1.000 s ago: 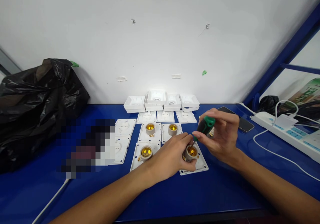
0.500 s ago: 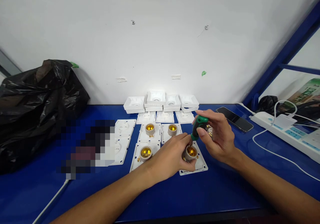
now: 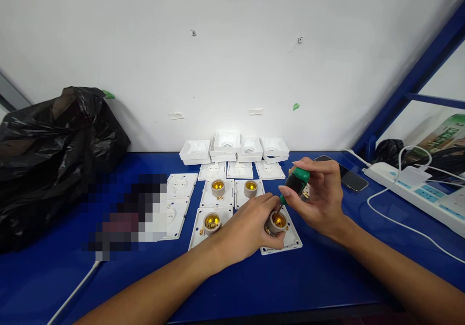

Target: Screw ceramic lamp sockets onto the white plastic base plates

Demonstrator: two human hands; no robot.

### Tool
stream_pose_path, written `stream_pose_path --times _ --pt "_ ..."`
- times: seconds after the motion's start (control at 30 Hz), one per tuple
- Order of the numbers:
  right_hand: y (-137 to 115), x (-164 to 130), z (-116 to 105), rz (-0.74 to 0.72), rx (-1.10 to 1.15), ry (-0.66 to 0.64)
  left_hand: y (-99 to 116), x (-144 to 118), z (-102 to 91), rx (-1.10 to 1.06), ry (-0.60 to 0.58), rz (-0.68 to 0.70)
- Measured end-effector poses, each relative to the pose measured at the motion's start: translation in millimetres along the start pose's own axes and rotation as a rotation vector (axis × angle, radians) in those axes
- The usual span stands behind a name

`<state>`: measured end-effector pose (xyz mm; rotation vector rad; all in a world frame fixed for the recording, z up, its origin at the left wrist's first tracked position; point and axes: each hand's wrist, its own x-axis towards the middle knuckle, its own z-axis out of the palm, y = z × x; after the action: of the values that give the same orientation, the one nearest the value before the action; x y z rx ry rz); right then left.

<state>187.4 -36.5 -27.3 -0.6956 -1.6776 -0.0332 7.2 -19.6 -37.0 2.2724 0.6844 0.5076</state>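
Observation:
My right hand (image 3: 319,194) grips a green-and-black screwdriver (image 3: 297,182), tilted, its shaft running down into the lamp socket (image 3: 278,222) at the front right. That socket has a brass-coloured inside and a pale outer ring, and it sits on a square white base plate (image 3: 292,240). My left hand (image 3: 254,223) is wrapped round the socket's left side, thumb at its front. Left of my hands are more lamp sockets on white plates, one at the front (image 3: 212,222) and two behind, one of them a socket (image 3: 250,187) just past my left fingers. The screwdriver's tip is hidden inside the socket.
White square covers (image 3: 196,151) are stacked against the wall, with bare white plates (image 3: 240,170) before them. More plates (image 3: 178,218) lie left. A black plastic bag (image 3: 61,160) stands far left. Right are a phone (image 3: 352,177) and a white power strip (image 3: 421,192) with cables.
The screwdriver's handle has tilted further right, and my right hand has shifted slightly right with it. My left hand has stayed on the socket.

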Motion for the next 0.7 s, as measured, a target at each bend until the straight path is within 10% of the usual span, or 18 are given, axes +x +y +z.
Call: stream_pose_path --times 0.7 --pt "-0.6 5.0 -0.3 -0.07 0.001 0.006 -0.1 -0.1 0.1 0.001 0.01 0.009"
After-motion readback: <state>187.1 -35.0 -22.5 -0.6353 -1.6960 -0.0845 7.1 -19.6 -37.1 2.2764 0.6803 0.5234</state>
